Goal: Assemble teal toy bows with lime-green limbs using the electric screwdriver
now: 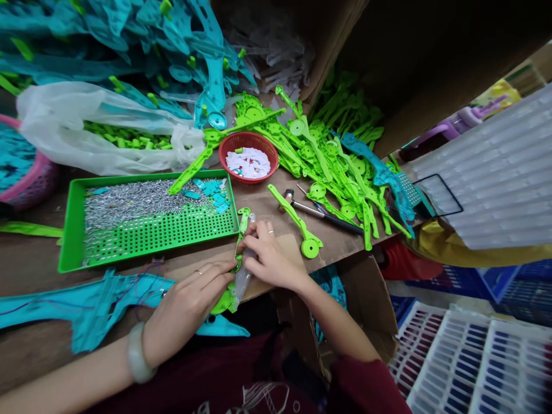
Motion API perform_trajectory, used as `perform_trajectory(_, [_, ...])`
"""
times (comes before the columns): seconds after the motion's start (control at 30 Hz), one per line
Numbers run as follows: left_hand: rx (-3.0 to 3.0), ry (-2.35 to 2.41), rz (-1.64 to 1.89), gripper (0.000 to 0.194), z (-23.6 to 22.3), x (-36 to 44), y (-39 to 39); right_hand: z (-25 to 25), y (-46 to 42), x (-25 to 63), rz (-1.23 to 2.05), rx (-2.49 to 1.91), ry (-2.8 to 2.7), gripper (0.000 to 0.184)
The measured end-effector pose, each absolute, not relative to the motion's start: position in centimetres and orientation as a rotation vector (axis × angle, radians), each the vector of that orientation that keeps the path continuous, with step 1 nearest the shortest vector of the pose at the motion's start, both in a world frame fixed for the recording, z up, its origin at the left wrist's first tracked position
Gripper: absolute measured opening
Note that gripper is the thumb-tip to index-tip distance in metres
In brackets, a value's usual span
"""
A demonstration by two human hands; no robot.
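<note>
Before me a long green plastic part with a round end stands lengthwise between my hands. My left hand, with a ring and a pale bangle, presses its closed fingers on the part's middle. A see-through plastic strip lies along the part's right side, and the fingers of my right hand are closed on its upper stretch. My right fingertips hide some of both pieces. Under my left hand runs a large blue plastic shell with thin wires on it.
A green tray of screws and small blue pieces sits left of the hands. Behind it stand a red basket and a bag of green bits. A hammer lies beside piled green parts. Blue shells heap up behind.
</note>
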State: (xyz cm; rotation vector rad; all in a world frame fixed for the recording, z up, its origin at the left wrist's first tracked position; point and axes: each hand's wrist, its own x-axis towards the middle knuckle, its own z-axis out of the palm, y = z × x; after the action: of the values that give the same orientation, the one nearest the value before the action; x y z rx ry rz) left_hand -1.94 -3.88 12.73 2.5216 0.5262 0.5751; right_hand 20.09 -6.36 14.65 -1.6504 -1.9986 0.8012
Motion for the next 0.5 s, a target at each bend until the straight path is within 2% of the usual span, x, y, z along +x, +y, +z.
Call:
perform_trajectory(0.1, [2.511, 0.53, 0.594, 0.022, 12.9, -1.82, -3.79, 14.76, -6.03, 19.73, 0.746, -1.67, -2.075, 0.011])
perform_trajectory(0.5, [2.595, 0.545, 0.512, 0.022, 12.96, -1.7, -3.67, 14.07, -6.36, 19.89, 0.569, -1.598, -2.115, 0.006])
